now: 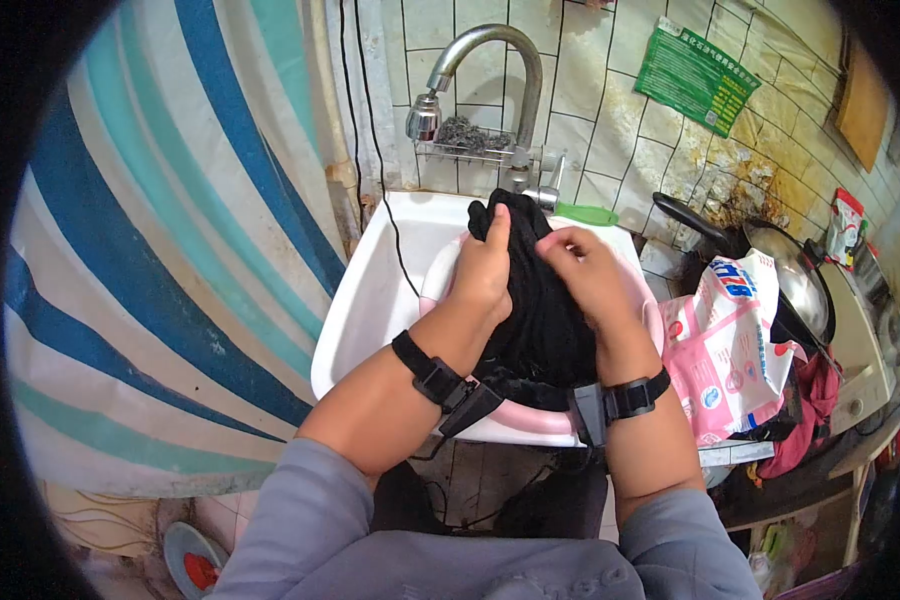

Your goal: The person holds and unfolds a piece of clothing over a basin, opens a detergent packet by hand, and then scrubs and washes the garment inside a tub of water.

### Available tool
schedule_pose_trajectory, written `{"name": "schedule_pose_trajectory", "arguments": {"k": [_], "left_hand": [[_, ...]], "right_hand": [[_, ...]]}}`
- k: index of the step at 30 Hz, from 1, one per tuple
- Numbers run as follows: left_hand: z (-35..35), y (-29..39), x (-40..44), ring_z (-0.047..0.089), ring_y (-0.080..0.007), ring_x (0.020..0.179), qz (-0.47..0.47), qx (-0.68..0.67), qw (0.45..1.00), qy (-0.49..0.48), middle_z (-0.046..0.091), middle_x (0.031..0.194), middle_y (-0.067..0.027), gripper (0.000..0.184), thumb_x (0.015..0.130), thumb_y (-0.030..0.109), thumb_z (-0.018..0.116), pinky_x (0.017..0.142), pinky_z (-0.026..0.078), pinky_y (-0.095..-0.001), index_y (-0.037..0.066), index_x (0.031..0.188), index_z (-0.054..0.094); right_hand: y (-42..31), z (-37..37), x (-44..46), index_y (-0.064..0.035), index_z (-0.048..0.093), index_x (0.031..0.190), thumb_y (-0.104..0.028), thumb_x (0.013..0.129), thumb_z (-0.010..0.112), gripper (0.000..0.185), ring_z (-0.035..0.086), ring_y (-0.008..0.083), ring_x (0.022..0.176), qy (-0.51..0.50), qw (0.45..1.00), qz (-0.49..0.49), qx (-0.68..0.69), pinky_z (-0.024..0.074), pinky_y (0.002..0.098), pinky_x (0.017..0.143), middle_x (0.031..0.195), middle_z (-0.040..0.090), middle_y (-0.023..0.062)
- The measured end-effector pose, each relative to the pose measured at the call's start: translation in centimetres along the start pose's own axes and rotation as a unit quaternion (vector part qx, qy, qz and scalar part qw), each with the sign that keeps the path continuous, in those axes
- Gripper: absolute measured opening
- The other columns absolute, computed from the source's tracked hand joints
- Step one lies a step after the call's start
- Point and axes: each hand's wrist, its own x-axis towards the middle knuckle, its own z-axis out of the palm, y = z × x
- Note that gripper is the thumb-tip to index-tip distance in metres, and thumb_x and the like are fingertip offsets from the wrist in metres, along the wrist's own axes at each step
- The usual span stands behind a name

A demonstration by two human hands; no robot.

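A bunched black cloth [538, 310] lies in a pink basin [535, 418] that stands in the white sink [355, 318]. My left hand [488, 268] grips the cloth's upper left part, thumb pointing up and the other fingers hidden behind the fabric. At the cloth's upper right edge, my right hand [582, 268] is closed in a pinch on the fabric. Above the sink curves a metal faucet [500, 35], its nozzle off to the left of the cloth.
A striped curtain [160, 230] hangs at the left. Right of the sink are a pink and white bag [725, 360], a pan [790, 275] and a red cloth [815, 410]. A green brush [585, 214] rests behind the basin. A dark cable [382, 180] hangs into the sink.
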Motion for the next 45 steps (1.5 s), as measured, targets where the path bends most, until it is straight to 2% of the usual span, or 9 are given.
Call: {"name": "schedule_pose_trajectory", "arguments": {"k": [4, 6, 12, 19, 24, 27, 30, 36, 45], "left_hand": [[0.2, 0.7, -0.2, 0.063, -0.0237, 0.087, -0.047, -0.095, 0.994, -0.023, 0.063, 0.101, -0.0112, 0.048, 0.095, 0.044, 0.052, 0.081, 0.053, -0.0381, 0.000, 0.114, 0.055], [0.4, 1.0, -0.2, 0.063, -0.0240, 0.089, -0.018, -0.118, 0.990, -0.081, 0.063, 0.100, -0.0116, 0.050, 0.095, 0.046, 0.051, 0.082, 0.053, -0.0387, 0.000, 0.113, 0.055], [0.4, 1.0, -0.2, 0.061, -0.0244, 0.097, 0.004, -0.084, 0.996, -0.019, 0.061, 0.107, -0.0125, 0.050, 0.091, 0.039, 0.059, 0.088, 0.049, -0.0397, -0.001, 0.120, 0.051], [1.0, 1.3, -0.6, 0.056, -0.0231, 0.104, -0.092, 0.011, 0.994, 0.065, 0.060, 0.108, -0.0108, 0.052, 0.083, 0.042, 0.068, 0.089, 0.045, -0.0463, 0.009, 0.120, 0.054], [1.2, 2.5, -1.9, 0.060, -0.0215, 0.092, -0.169, -0.034, 0.978, -0.116, 0.063, 0.102, -0.0074, 0.031, 0.089, 0.038, 0.060, 0.084, 0.049, -0.0388, 0.013, 0.108, 0.064], [0.9, 1.2, -1.1, 0.061, -0.0181, 0.089, 0.009, 0.107, 0.990, -0.089, 0.063, 0.099, -0.0076, 0.039, 0.092, 0.042, 0.055, 0.078, 0.051, -0.0331, 0.007, 0.108, 0.063], [0.8, 1.6, -1.4, 0.062, -0.0185, 0.087, -0.102, 0.026, 0.979, -0.173, 0.064, 0.098, -0.0085, 0.040, 0.093, 0.043, 0.052, 0.078, 0.050, -0.0325, 0.008, 0.109, 0.063], [0.7, 1.1, -1.2, 0.060, -0.0212, 0.097, -0.082, 0.097, 0.976, -0.176, 0.062, 0.110, -0.0119, 0.050, 0.094, 0.044, 0.050, 0.082, 0.049, -0.0330, 0.003, 0.122, 0.056], [0.9, -0.5, -1.4, 0.057, -0.0210, 0.089, 0.016, 0.061, 0.997, 0.036, 0.063, 0.099, -0.0147, 0.061, 0.092, 0.053, 0.051, 0.081, 0.046, -0.0321, -0.006, 0.108, 0.059]], "right_hand": [[-1.7, 1.3, -0.6, 0.0083, 0.060, 0.112, -0.027, 0.082, 0.072, 0.048, 0.061, 0.0210, 0.092, -0.132, 0.978, 0.008, -0.161, 0.0479, 0.0334, 0.080, 0.096, 0.064, 0.0166], [-4.1, 0.1, -1.0, 0.0074, 0.058, 0.114, -0.025, 0.086, 0.067, 0.044, 0.061, 0.0193, 0.090, -0.204, 0.955, 0.199, -0.085, 0.0479, 0.0323, 0.081, 0.100, 0.065, 0.0141], [-2.2, 1.2, -1.1, 0.0016, 0.055, 0.118, -0.015, 0.092, 0.058, 0.030, 0.060, 0.0163, 0.091, -0.114, 0.948, 0.112, 0.275, 0.0473, 0.0294, 0.082, 0.105, 0.064, 0.0089], [-3.3, 1.0, -1.6, -0.0004, 0.056, 0.116, -0.016, 0.091, 0.061, 0.030, 0.059, 0.0140, 0.090, -0.080, 0.931, 0.066, 0.351, 0.0476, 0.0287, 0.080, 0.104, 0.063, 0.0060], [-2.7, 0.8, -1.8, -0.0007, 0.062, 0.105, -0.020, 0.084, 0.071, 0.030, 0.058, 0.0108, 0.085, -0.175, 0.957, 0.014, 0.233, 0.0474, 0.0261, 0.077, 0.095, 0.063, 0.0024], [-2.7, 0.4, -2.0, -0.0008, 0.064, 0.103, -0.017, 0.082, 0.072, 0.028, 0.058, 0.0104, 0.083, -0.171, 0.956, 0.008, 0.237, 0.0478, 0.0257, 0.075, 0.093, 0.064, 0.0021], [-3.3, 0.3, -2.0, -0.0010, 0.064, 0.104, -0.015, 0.082, 0.072, 0.027, 0.059, 0.0103, 0.081, -0.135, 0.956, 0.006, 0.260, 0.0485, 0.0255, 0.074, 0.093, 0.065, 0.0024], [-3.1, 0.6, -1.4, -0.0001, 0.060, 0.110, -0.014, 0.085, 0.069, 0.030, 0.060, 0.0108, 0.082, -0.083, 0.952, 0.031, 0.294, 0.0497, 0.0254, 0.074, 0.095, 0.065, 0.0046], [-3.1, 2.0, -1.6, 0.0033, 0.063, 0.100, -0.033, 0.090, 0.062, 0.038, 0.061, 0.0207, 0.075, -0.096, 0.991, -0.054, -0.076, 0.0478, 0.0348, 0.073, 0.079, 0.065, 0.0180]]}}
